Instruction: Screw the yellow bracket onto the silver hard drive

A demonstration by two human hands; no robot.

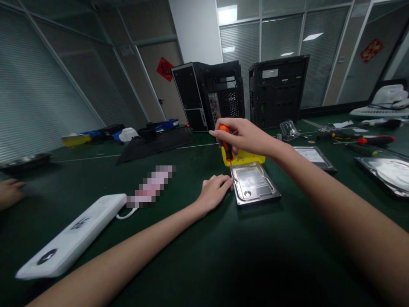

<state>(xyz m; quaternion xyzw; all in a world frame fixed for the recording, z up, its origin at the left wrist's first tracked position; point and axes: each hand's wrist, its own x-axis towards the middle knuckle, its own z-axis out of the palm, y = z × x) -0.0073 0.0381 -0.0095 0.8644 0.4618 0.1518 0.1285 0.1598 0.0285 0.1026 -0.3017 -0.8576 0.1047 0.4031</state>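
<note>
A silver hard drive (254, 181) lies flat on the green table in front of me. My right hand (234, 134) is closed round the orange-and-black handle of a screwdriver (227, 149), held upright with its shaft pointing down at the drive's left edge. Whether the tip sits in a screw is too small to tell. My left hand (215, 192) rests on the table, its bent fingers pressed against the drive's left side. Just behind the drive is a yellow tray (247, 158) with small dark bits in it.
Two black computer cases (188, 96) (279, 91) stand at the back. More hard drives (315, 157) (388, 172) and several hand tools (377, 140) lie to the right. A white power bank (73, 234) with a cable is at left, near another person's hand (9, 194).
</note>
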